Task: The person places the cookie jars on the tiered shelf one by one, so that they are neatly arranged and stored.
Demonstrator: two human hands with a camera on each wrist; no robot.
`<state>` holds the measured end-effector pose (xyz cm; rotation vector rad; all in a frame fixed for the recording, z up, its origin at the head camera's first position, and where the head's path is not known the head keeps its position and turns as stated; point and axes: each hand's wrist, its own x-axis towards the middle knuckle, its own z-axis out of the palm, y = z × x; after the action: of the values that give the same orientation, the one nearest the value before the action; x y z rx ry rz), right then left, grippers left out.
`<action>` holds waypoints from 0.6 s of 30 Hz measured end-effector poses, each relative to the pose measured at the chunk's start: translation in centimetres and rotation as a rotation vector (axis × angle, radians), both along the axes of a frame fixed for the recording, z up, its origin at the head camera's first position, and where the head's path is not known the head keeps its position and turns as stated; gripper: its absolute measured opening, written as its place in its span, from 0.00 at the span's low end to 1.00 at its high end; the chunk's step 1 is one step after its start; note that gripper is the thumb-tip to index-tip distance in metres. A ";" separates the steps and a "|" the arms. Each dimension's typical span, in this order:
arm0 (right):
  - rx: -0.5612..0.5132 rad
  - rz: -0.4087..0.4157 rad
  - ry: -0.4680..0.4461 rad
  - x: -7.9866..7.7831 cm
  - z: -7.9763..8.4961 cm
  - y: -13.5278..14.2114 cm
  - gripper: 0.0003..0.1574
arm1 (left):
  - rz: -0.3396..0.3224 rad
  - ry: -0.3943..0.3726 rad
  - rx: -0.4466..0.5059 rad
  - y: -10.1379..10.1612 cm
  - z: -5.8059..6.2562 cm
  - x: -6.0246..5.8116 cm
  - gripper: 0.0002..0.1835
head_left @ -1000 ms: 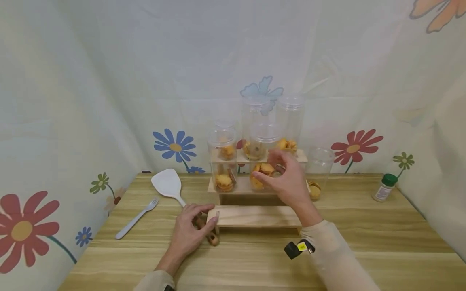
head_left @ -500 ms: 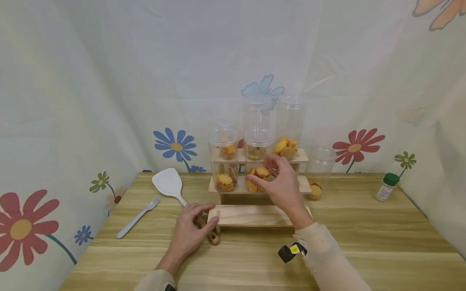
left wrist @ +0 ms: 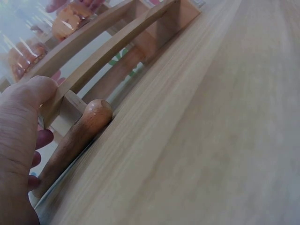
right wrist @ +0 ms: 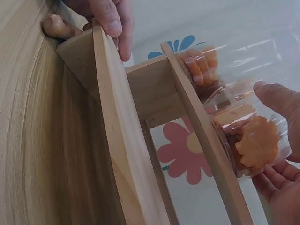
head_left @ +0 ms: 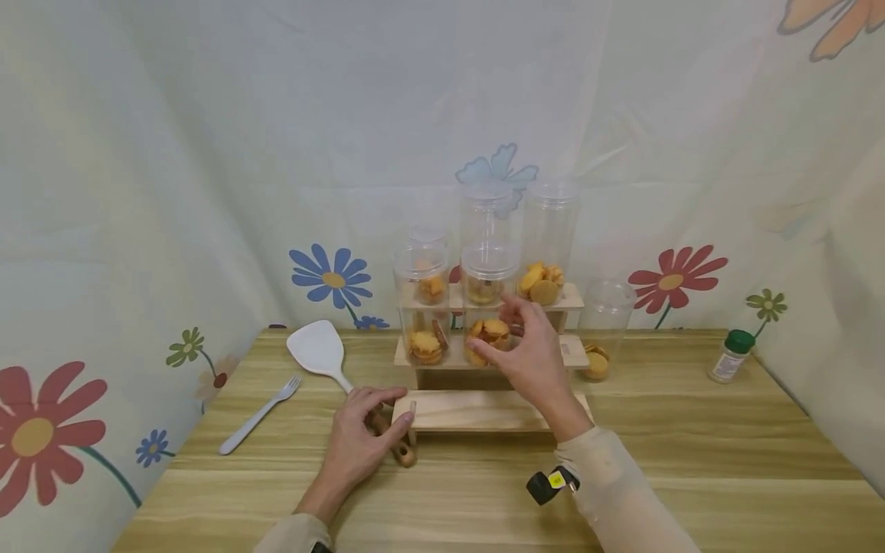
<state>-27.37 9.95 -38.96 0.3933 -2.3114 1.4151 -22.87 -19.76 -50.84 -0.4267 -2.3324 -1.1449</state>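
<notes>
A three-step wooden rack (head_left: 484, 409) stands on the table. My left hand (head_left: 359, 434) holds the left end of its lowest step, thumb on the front side and fingers behind, as the left wrist view shows. My right hand (head_left: 535, 357) grips a clear plastic jar (right wrist: 253, 136) of orange-brown cookies low on its sides, thumb on one side and fingers on the other. That jar is upright on the middle step. To its left on the same step is another jar (head_left: 423, 338) with cookies. A spatula's wooden handle (left wrist: 79, 140) lies under my left hand.
Several cookie jars, including a tall one (head_left: 542, 284), stand on the top step. Another jar (head_left: 600, 361) is on the table right of the rack. The white spatula head (head_left: 318, 347) and a fork (head_left: 259, 415) lie left; a green-capped shaker (head_left: 733, 355) stands far right.
My right hand has moved left with the cookie jar, bringing it closer to the left jar on the middle step. It stays nearly still over the last half second. My left hand keeps its place.
</notes>
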 end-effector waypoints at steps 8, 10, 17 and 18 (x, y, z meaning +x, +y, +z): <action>0.032 0.004 -0.027 0.6 0.0 0.9 0.70 | -0.009 -0.007 0.010 0.1 -0.2 0.0 0.20; 0.032 0.012 -0.017 0.8 0.2 1.5 0.70 | -0.011 -0.005 0.012 0.1 -0.2 0.0 0.20; -0.050 0.068 0.019 1.5 1.1 3.9 0.64 | -0.011 -0.005 0.020 0.0 -0.3 -0.2 0.19; -0.064 0.074 0.028 1.6 1.3 4.2 0.62 | -0.010 -0.003 0.020 -0.1 -0.3 -0.2 0.19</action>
<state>-25.74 14.17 -37.68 0.4813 -2.2438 1.5046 -23.06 -19.84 -51.17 -0.4295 -2.3221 -1.1733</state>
